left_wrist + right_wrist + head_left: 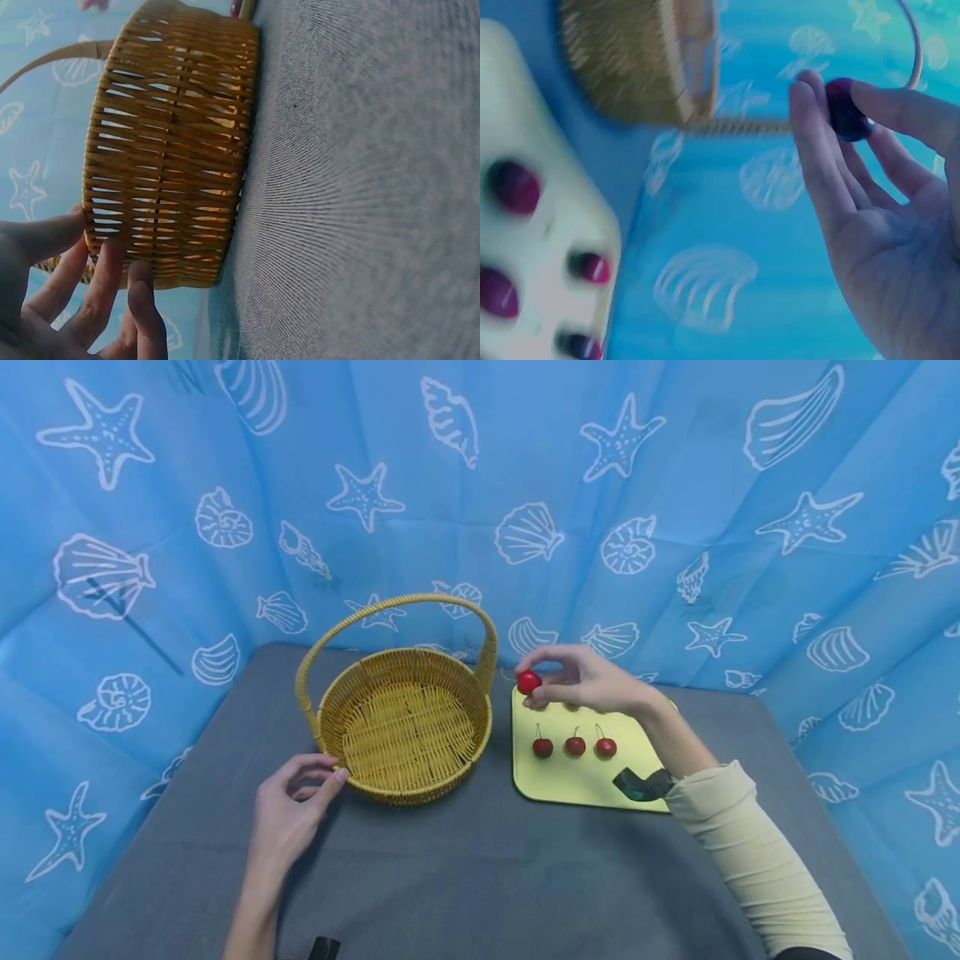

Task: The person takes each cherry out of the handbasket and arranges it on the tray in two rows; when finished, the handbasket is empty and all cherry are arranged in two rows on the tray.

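A round yellow wicker basket (408, 727) with a tall arched handle stands on the grey cloth. My left hand (296, 810) pinches its near-left rim; in the left wrist view the fingers (105, 285) lie against the woven outer wall. Above the far-left corner of a pale yellow tray (570, 787), my right hand (592, 681) holds a red cherry (528, 682) between thumb and fingertips. Three stemmed cherries, one of them this dark red cherry (542, 747), sit in a row on the tray. Others behind them are partly hidden by the right hand.
A blue curtain (450, 485) printed with shells and starfish hangs behind and beside the table (450, 877). The basket's handle (390, 602) arches high over its bowl. A narrow strip of grey cloth separates basket and tray.
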Motion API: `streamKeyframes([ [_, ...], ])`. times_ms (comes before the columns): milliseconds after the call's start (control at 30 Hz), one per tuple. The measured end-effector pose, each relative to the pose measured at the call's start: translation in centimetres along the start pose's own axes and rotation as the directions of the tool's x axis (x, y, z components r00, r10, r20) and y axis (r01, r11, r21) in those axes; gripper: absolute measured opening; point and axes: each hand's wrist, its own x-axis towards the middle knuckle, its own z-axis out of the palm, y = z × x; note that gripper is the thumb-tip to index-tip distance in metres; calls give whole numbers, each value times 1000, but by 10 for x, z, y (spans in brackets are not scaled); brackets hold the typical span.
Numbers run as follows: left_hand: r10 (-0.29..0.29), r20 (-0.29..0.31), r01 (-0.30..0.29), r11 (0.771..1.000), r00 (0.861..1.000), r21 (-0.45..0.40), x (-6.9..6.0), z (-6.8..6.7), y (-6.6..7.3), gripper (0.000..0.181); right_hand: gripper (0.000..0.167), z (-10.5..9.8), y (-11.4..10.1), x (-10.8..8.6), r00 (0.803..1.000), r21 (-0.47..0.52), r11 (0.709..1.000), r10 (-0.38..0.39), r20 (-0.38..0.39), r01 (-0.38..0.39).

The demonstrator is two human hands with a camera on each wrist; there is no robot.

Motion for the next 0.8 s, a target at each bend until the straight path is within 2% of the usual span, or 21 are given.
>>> streamKeyframes([
  [167, -12, 3, 12, 1000, 1000, -3, 0, -1, -1, 29, 37, -15, 32, -34, 987, -35, 999, 31, -157, -37],
  [333, -37, 3, 37, 999, 999, -8, 1, -1, -1, 31, 37, -22, 66, -62, 963, -32, 992, 107, -246, -118],
  [467, -35, 6, 35, 999, 999, -11, 2, -1, -2, 31, 34, -23, 87, -86, 947, -52, 984, 150, -284, -172],
  [600, -28, 6, 28, 1000, 1000, -7, 2, 0, -2, 31, 34, -21, 105, -109, 946, -96, 980, 140, -294, -174],
  [700, -22, 2, 22, 1000, 1000, 20, 2, 0, -1, 31, 37, -19, 118, -123, 942, -94, 976, 159, -294, -194],
  [800, -14, -7, 15, 999, 1000, 50, 2, -1, 0, 31, 40, -16, 130, -132, 928, -89, 969, 193, -320, -232],
])
